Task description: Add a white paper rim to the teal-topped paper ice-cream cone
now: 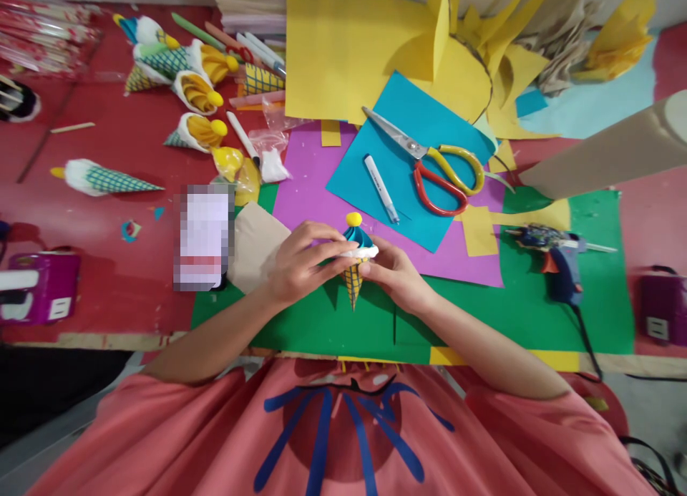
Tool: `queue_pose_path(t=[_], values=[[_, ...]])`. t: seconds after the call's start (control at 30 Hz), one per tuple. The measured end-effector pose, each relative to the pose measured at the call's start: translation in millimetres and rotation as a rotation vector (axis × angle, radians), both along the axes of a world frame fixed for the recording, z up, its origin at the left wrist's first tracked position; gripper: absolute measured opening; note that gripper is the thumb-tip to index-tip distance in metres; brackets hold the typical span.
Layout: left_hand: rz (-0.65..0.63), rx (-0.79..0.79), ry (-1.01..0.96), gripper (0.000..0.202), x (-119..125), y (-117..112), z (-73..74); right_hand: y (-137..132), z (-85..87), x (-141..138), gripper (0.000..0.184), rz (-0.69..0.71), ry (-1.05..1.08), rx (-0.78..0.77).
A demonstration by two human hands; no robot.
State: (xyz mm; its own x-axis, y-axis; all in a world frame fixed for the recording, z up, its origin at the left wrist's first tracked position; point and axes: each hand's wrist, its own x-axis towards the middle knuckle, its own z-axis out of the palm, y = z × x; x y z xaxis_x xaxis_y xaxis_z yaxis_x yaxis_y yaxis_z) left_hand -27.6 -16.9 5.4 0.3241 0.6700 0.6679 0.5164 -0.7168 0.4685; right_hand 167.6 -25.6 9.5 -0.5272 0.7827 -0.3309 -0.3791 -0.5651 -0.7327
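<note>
A small paper ice-cream cone (353,278) is held upright, point down, over the green sheet. Its wrapper is yellow with a dark grid, with a white rim, blue folds on top and a yellow ball. My left hand (300,260) grips it at the white rim from the left, fingers closed. From the right, my right hand (400,274) pinches its side between thumb and fingers; some fingertips are hidden behind the cone. Beyond the hands, a white marker pen (381,188) and large scissors (424,163) with red and yellow handles lie on blue paper (359,167).
A glue gun (563,267) rests at right on the green sheet (601,317), near a standing cardboard tube (601,152). Several finished paper cones (198,131) lie at left. A blurred-out phone (202,238) is left of my hands. Yellow paper (343,52) covers the back.
</note>
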Motion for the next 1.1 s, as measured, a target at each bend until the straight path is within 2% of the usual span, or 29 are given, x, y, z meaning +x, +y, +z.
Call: queue_pose_path(t=[0.2, 0.27, 0.43, 0.6, 0.83, 1.0, 1.1], values=[[0.0, -0.143, -0.04, 0.033, -2, 0, -4.5, 1, -1.0, -1, 0.049, -0.068, -0.054, 0.027], [-0.013, -0.134, -0.035, 0.029, -2, 0, -4.8, 1, 0.6, 0, 0.05, -0.082, -0.093, 0.059], [-0.013, -0.025, -0.005, 0.032, -1, 1, -3.3, -1, 4.2, -2, 0.053, -0.09, -0.132, 0.102], [-0.014, 0.07, 0.024, 0.018, 0, 3, -0.6, 0, 4.5, -1, 0.054, -0.072, -0.146, 0.107], [-0.072, -0.032, -0.081, 0.019, -1, 6, -2.6, 3, 2.6, 3, 0.051, -0.059, -0.031, 0.114], [-0.106, -0.066, -0.131, 0.032, 1, 9, -5.4, 4, -3.7, 5, 0.06, -0.033, -0.074, 0.135], [-0.097, -0.06, -0.119, 0.028, 2, 9, -4.6, 3, -5.5, 5, 0.06, -0.04, -0.11, 0.155]])
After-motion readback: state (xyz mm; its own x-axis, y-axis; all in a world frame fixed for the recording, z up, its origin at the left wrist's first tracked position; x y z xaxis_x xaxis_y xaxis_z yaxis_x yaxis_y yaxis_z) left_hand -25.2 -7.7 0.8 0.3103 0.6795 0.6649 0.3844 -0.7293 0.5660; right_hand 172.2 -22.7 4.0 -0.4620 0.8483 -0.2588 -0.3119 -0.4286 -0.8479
